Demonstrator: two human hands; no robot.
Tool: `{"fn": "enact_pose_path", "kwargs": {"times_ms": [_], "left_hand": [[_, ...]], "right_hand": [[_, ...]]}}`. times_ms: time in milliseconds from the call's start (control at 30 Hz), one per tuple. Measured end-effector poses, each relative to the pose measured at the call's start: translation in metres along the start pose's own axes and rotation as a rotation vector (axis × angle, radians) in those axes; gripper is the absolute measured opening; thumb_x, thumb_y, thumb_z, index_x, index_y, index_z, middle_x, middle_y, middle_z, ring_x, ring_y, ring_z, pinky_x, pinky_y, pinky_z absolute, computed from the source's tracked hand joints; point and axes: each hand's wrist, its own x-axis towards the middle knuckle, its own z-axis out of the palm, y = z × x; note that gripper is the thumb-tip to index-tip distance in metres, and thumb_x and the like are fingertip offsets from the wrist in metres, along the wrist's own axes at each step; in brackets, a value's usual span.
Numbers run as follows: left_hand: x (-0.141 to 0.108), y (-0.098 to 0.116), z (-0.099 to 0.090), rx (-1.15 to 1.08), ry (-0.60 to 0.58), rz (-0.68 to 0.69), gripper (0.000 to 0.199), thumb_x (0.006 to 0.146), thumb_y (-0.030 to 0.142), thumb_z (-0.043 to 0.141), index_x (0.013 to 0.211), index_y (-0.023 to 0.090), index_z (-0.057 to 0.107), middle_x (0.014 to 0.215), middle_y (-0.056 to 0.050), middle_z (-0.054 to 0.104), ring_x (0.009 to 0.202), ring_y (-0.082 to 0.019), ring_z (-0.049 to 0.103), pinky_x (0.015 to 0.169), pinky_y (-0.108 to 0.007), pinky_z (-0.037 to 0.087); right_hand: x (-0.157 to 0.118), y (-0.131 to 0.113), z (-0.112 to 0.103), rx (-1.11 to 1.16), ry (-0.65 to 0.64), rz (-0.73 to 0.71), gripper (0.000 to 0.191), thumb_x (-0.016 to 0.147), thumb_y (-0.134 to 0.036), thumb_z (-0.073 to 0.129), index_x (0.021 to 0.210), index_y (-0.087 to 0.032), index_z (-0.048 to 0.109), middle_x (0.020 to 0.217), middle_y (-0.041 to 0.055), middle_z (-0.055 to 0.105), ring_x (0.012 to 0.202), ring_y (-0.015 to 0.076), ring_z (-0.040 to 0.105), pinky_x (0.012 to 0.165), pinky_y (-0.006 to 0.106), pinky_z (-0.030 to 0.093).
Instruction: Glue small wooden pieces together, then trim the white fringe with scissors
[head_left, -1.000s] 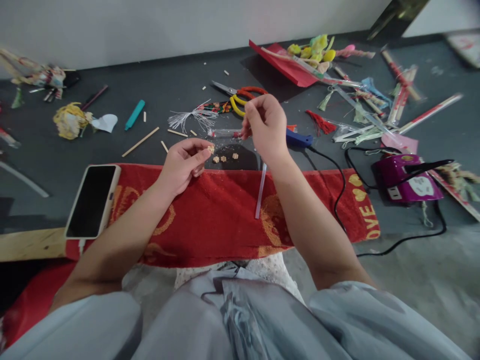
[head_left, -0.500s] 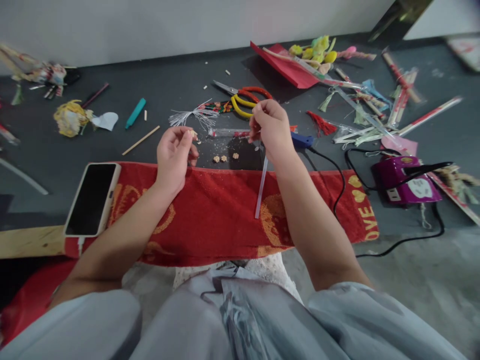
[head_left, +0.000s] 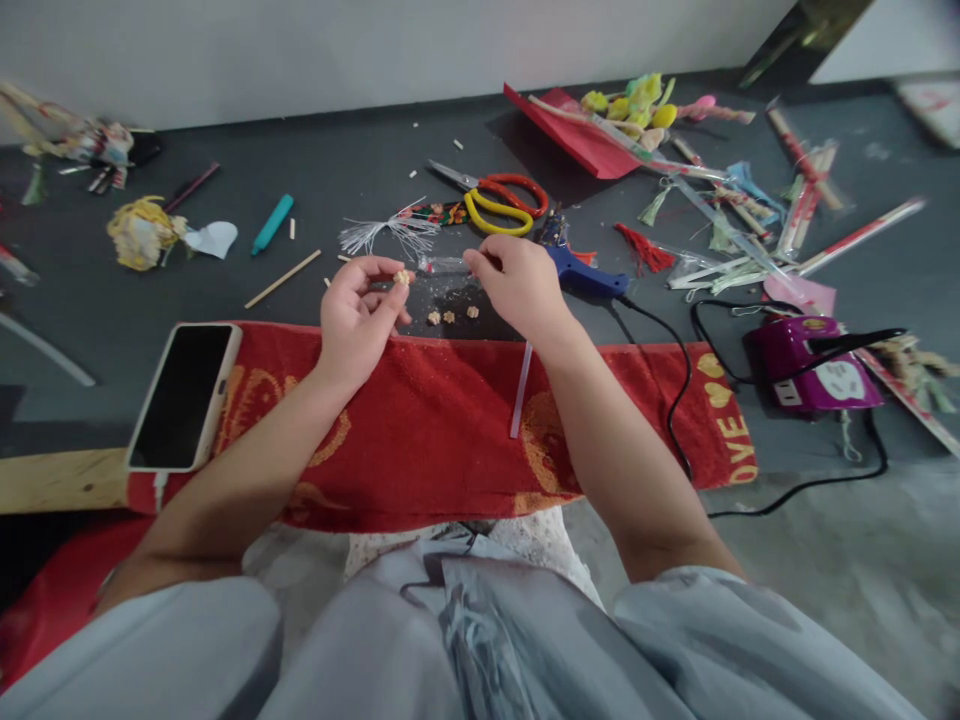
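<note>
The dark table [head_left: 337,150] bears a red towel [head_left: 435,430] along its near edge. On the right hand [head_left: 521,285], thumb and forefinger draw together, holding what I cannot tell. The left hand [head_left: 352,320] pinches a flower-shaped piece [head_left: 403,277] near three loose pieces [head_left: 449,317].

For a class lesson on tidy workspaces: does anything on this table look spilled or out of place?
Yes, mildly: pale crumbs lie scattered on the dark grey tabletop near three small beige flower-shaped pieces, between the left hand and right hand. They look like loose debris.
</note>
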Motion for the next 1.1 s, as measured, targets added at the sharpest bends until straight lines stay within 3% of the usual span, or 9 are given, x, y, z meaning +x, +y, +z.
{"fn": "enact_pose_path", "kwargs": {"times_ms": [167,300,367,567,900,1100], "left_hand": [[-0.002,0.002,-0.001,0.072,-0.033,0.049,0.030,0.081,0.044,0.070,0.097,0.021,0.062,0.101,-0.003,0.069,0.055,-0.004,0.059,0.046,-0.016,0.047],[-0.003,0.004,-0.001,0.052,-0.042,0.028,0.027,0.082,0.042,0.069,0.098,0.021,0.063,0.101,-0.003,0.070,0.050,-0.003,0.056,0.044,-0.017,0.045],[-0.003,0.004,0.000,0.028,-0.058,0.008,0.027,0.083,0.041,0.069,0.100,0.021,0.063,0.099,-0.003,0.070,0.047,-0.003,0.055,0.043,-0.017,0.045],[-0.005,0.005,0.001,-0.007,-0.074,0.007,0.025,0.083,0.040,0.068,0.099,0.021,0.063,0.093,-0.003,0.070,0.045,-0.003,0.054,0.042,-0.018,0.044],[-0.006,0.003,0.001,0.014,-0.082,0.015,0.028,0.080,0.043,0.071,0.096,0.021,0.063,0.090,-0.001,0.069,0.045,-0.003,0.053,0.041,-0.017,0.043],[-0.006,0.007,0.002,0.015,-0.096,-0.016,0.029,0.080,0.045,0.071,0.096,0.021,0.066,0.087,-0.001,0.070,0.043,-0.003,0.051,0.041,-0.019,0.042]], "right_hand": [[-0.003,-0.001,0.000,0.116,-0.018,-0.102,0.005,0.081,-0.020,0.065,0.076,-0.018,0.062,0.072,0.0008,0.062,0.066,0.0138,0.055,0.067,0.030,0.041],[-0.005,-0.007,-0.003,0.168,-0.007,-0.135,0.018,0.084,-0.026,0.061,0.070,-0.017,0.064,0.066,0.0011,0.061,0.062,0.0123,0.053,0.066,0.030,0.043],[-0.006,-0.009,-0.003,0.248,-0.046,-0.208,0.006,0.079,-0.019,0.063,0.080,-0.016,0.068,0.075,0.0018,0.066,0.066,0.0119,0.055,0.067,0.028,0.045],[-0.011,-0.010,0.000,0.315,-0.145,-0.394,0.024,0.079,-0.018,0.063,0.102,-0.018,0.068,0.091,0.0037,0.067,0.077,0.0132,0.059,0.070,0.027,0.049],[-0.014,-0.014,-0.003,0.309,-0.127,-0.518,0.019,0.088,-0.024,0.057,0.101,-0.018,0.069,0.085,0.0025,0.063,0.077,0.0128,0.057,0.072,0.028,0.047],[-0.015,-0.017,-0.004,0.348,-0.098,-0.508,0.017,0.088,-0.022,0.053,0.089,-0.021,0.070,0.086,0.0028,0.064,0.076,0.0133,0.057,0.073,0.030,0.047]]}}
